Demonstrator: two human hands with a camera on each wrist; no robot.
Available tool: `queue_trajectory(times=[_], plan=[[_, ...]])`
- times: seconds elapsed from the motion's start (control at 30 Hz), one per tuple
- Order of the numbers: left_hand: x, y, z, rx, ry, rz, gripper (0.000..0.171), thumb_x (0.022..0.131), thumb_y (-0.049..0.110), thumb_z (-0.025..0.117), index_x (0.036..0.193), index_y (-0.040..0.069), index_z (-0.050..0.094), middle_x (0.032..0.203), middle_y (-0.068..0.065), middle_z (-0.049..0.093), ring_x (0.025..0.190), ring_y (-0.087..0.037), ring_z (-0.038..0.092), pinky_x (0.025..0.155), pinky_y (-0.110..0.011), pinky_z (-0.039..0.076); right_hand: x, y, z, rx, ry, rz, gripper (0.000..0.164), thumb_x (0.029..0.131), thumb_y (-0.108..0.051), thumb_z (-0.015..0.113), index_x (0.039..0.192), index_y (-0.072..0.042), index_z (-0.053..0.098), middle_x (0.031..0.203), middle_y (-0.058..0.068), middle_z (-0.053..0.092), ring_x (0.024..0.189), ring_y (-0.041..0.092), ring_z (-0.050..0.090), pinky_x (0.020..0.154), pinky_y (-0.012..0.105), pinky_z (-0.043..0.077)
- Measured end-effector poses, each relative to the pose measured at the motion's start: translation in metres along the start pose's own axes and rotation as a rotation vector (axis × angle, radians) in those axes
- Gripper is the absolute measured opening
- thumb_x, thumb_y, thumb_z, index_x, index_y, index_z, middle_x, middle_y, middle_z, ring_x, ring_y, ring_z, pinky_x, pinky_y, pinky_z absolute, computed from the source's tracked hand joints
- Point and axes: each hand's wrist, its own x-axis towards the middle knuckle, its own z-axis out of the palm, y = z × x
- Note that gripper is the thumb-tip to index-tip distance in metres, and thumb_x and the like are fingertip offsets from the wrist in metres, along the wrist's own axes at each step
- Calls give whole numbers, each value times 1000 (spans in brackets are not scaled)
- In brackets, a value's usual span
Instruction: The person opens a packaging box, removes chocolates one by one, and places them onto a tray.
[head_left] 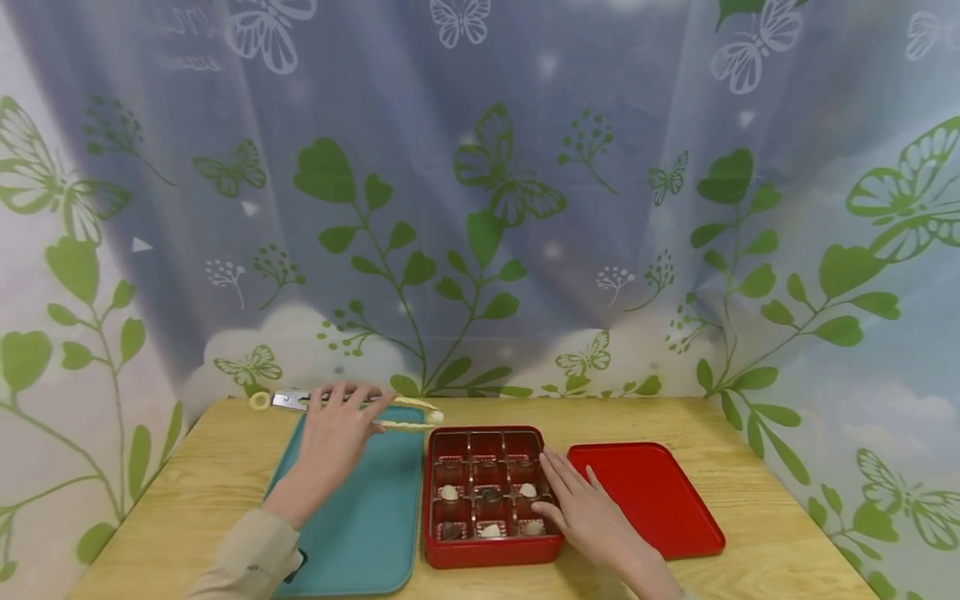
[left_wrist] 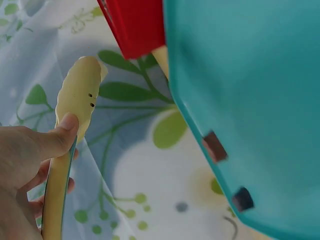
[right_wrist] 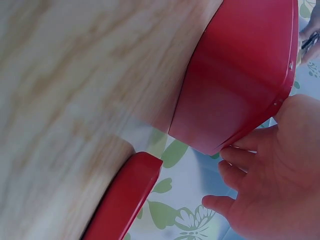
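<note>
My left hand (head_left: pixel 337 429) grips a pair of tongs (head_left: pixel 408 427) with pale yellow, ridged arms, held above the far end of the teal tray. Between the tong tips sits a small whitish piece (head_left: pixel 436 417), like a chocolate, just off the back left corner of the red tin (head_left: pixel 495 553). Clear dividers split the tin into compartments. White pieces (head_left: pixel 448 493) and dark pieces (head_left: pixel 491 494) lie in its middle and front rows; the back row shows none. With fingers fairly straight, my right hand (head_left: pixel 588 508) rests against the tin's right rim.
Left of the tin lies the teal tray (head_left: pixel 367 517), with a brown piece (left_wrist: pixel 215 146) and a darker piece (left_wrist: pixel 243 199) near its edge. A red lid (head_left: pixel 648 500) lies right of the tin on the wooden table (head_left: pixel 757 467). Behind hangs a patterned curtain (head_left: pixel 600 208).
</note>
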Motion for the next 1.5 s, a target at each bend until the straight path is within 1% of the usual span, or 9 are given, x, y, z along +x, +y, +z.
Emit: queue_trajectory(times=[0.2,0.4,0.67,0.83,1.03,1.13,1.23,1.37,1.5], plan=[[-9,-13,7,7,-63,-45,48,74,23,75,119,29,62,106,2,61,102,-27,51,84,-49,35,0,2,0,-14,4,-1,72,93,-55,37,147,-11,21,152,8,21,140,23,18,109,54,19],[-12,-17,20,37,-107,-61,46,75,14,73,118,28,62,103,0,60,102,-29,49,83,-49,34,1,2,2,-28,8,-19,73,92,-58,31,147,-11,21,152,8,21,139,23,19,108,54,20],[-13,-21,41,98,-141,-46,44,72,25,76,114,26,65,100,-5,59,97,-31,49,81,-48,34,2,-4,2,-7,4,-28,72,93,-56,33,147,-10,22,152,8,21,139,24,18,108,55,19],[-12,-22,48,109,-148,-53,40,73,21,76,112,24,66,98,-5,59,91,-30,47,80,-47,33,3,-7,1,-9,-6,-31,72,93,-56,33,147,-11,21,152,7,19,140,24,18,108,55,19],[-13,-23,54,119,-172,-64,39,75,17,75,112,22,65,99,-6,59,93,-31,48,81,-49,33,2,-7,0,-17,-2,-36,72,93,-56,33,147,-10,22,151,9,21,139,24,18,108,55,19],[-14,-22,53,120,-158,-67,39,75,15,75,113,21,64,101,-7,59,97,-33,49,82,-50,34,2,-6,0,-14,-6,-31,72,93,-56,33,147,-10,21,152,8,20,139,24,18,108,55,19],[-16,-23,47,110,-136,-71,42,76,14,74,115,20,62,103,-6,58,99,-34,49,83,-51,34,1,-5,0,-5,-11,-23,72,93,-55,33,147,-10,21,152,8,20,139,25,18,108,55,19],[-21,-24,36,83,-99,-74,49,74,19,76,120,21,60,107,-7,57,101,-34,48,83,-52,35,0,-4,-1,1,-9,-13,72,93,-56,33,147,-10,21,152,8,20,139,25,18,109,55,19],[-29,-25,24,64,-83,-87,57,71,27,77,125,22,58,111,-5,58,103,-34,48,82,-53,36,-1,-1,-2,-8,0,-6,72,93,-57,32,147,-10,22,152,8,21,139,25,19,109,55,19]])
